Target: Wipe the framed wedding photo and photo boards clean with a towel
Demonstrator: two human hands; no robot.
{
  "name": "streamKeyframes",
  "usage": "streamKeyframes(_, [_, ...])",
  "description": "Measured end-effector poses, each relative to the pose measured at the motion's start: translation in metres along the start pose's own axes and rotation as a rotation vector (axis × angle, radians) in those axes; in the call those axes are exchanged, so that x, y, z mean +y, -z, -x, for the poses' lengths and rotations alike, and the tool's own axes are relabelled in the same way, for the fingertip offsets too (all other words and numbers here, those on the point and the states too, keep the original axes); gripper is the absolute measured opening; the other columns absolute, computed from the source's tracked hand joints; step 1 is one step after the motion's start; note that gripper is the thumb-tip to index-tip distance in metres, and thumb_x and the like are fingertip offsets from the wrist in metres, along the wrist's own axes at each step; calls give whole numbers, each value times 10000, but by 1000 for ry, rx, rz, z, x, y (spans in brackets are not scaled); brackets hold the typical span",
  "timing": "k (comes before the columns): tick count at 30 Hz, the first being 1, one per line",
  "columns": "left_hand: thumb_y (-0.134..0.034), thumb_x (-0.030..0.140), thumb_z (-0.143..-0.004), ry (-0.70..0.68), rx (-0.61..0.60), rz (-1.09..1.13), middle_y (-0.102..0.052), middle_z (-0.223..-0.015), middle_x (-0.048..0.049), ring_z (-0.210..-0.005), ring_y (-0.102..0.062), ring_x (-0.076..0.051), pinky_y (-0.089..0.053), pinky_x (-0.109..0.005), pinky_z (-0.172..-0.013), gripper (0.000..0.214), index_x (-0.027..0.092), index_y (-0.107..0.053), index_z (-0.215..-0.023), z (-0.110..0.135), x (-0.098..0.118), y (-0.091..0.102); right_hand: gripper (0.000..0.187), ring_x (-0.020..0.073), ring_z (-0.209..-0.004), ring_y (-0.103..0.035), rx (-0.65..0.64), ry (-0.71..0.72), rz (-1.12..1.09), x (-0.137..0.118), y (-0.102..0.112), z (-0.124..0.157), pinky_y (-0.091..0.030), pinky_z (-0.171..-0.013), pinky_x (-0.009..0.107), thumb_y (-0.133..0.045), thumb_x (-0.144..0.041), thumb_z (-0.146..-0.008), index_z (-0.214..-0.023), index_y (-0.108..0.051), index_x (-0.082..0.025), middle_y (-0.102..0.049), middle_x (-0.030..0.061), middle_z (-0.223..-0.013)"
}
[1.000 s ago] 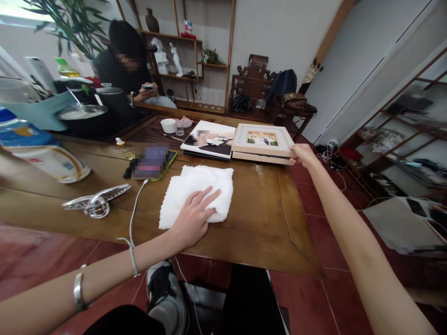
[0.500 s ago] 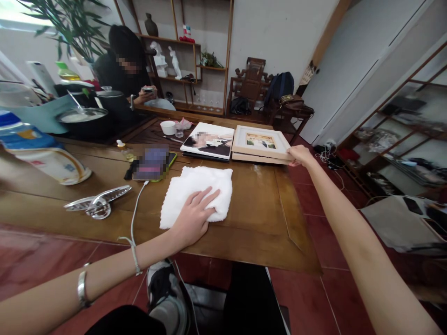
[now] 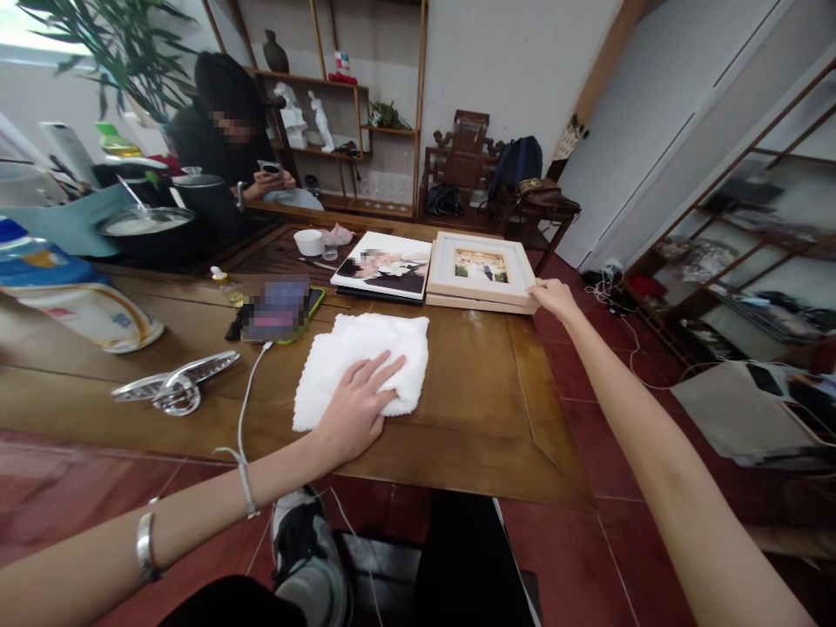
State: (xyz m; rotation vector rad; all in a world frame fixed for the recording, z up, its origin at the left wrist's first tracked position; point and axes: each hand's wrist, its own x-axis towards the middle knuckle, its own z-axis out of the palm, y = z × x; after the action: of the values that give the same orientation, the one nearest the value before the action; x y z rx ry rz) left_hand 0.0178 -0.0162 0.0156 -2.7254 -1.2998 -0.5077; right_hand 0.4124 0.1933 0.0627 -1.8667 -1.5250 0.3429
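Observation:
My left hand lies flat with fingers spread on a white fluffy cloth near the table's front edge. My right hand reaches to the back right, its fingers closed on the near right corner of a light wood picture frame. Inside that frame is a white mat around a small photo. It rests on another light wood frame beneath it. Just left of the stack is a photo panel with dark edges below it. The underside of my right hand's grip is partly hidden.
On the table stand a phone with a white cable, a silver winged ornament, a blue-and-white bottle, a small dropper bottle, a white cup and a pot. A person sits opposite, holding a device.
The upper frame has come down at my right hand's side; the dark gap between the two stacked frames has narrowed. My left hand stays on the cloth. The view shifts slightly.

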Motion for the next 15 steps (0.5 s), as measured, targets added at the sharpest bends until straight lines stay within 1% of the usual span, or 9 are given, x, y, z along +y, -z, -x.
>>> streamKeyframes(1, [-482, 0, -677, 1, 1, 4, -431, -1494, -94, -1393, -363, -333, -372, -535, -1071, 337, 161, -714, -861, 0, 0, 0, 101, 331, -1032, -641, 0, 15, 33, 1, -1, 2, -471, -891, 392, -601, -202, -695, -639, -681, -178, -721, 104, -796])
streamKeyframes(3, [-488, -5, -670, 3, -1, 12, -432, -1494, -95, -1394, -361, -332, -366, -533, -1076, 340, 162, -714, -861, 0, 0, -1, 153, 320, -1070, -622, -4, 36, 80, 3, -3, 4, -444, -918, 371, -564, -230, -724, -683, -703, -180, -735, 103, -851])
streamKeyframes(7, [-495, -11, -677, 14, -16, 4, -421, -1502, -87, -1404, -345, -324, -355, -523, -1086, 347, 167, -717, -874, 3, 2, -4, 239, 305, -1073, -617, -11, 66, 126, 7, -5, 5, -437, -912, 349, -531, -261, -752, -823, -740, -170, -742, 109, -965])
streamKeyframes(9, [-505, -11, -683, 12, -45, -9, -396, -1517, -90, -1416, -322, -331, -337, -527, -1096, 350, 164, -721, -895, 3, 1, -1, 273, 306, -1081, -611, -16, 74, 153, 8, -5, 4, -437, -906, 348, -526, -269, -758, -884, -747, -170, -740, 109, -1006])
streamKeyframes(11, [-550, 16, -687, -11, -136, 9, -369, -1531, -98, -1420, -309, -347, -328, -536, -1097, 329, 170, -726, -918, -3, -4, 11, 294, 306, -1082, -611, -18, 75, 171, 8, -5, 3, -438, -901, 349, -518, -272, -764, -914, -750, -172, -740, 109, -1013])
streamKeyframes(12, [-590, 57, -700, -29, -210, 47, -379, -1526, -94, -1408, -332, -349, -344, -527, -1089, 291, 184, -731, -920, -9, -7, 20, 296, 305, -1079, -613, -17, 74, 172, 8, -5, 3, -438, -900, 348, -517, -273, -766, -916, -751, -173, -741, 109, -1007])
streamKeyframes(14, [-669, 212, -737, -54, -366, 175, -467, -1474, -68, -1332, -453, -332, -412, -471, -1042, 159, 220, -743, -877, -33, -17, 40, 292, 300, -1069, -617, -11, 74, 167, 8, -6, 4, -438, -900, 344, -521, -277, -766, -907, -754, -172, -742, 108, -993])
streamKeyframes(15, [-654, 311, -792, -52, -421, 258, -545, -1408, -36, -1251, -542, -289, -450, -413, -1004, 132, 244, -748, -855, -50, -22, 47, 289, 296, -1065, -619, -9, 73, 160, 8, -6, 4, -437, -901, 339, -526, -280, -765, -905, -755, -172, -743, 106, -990])
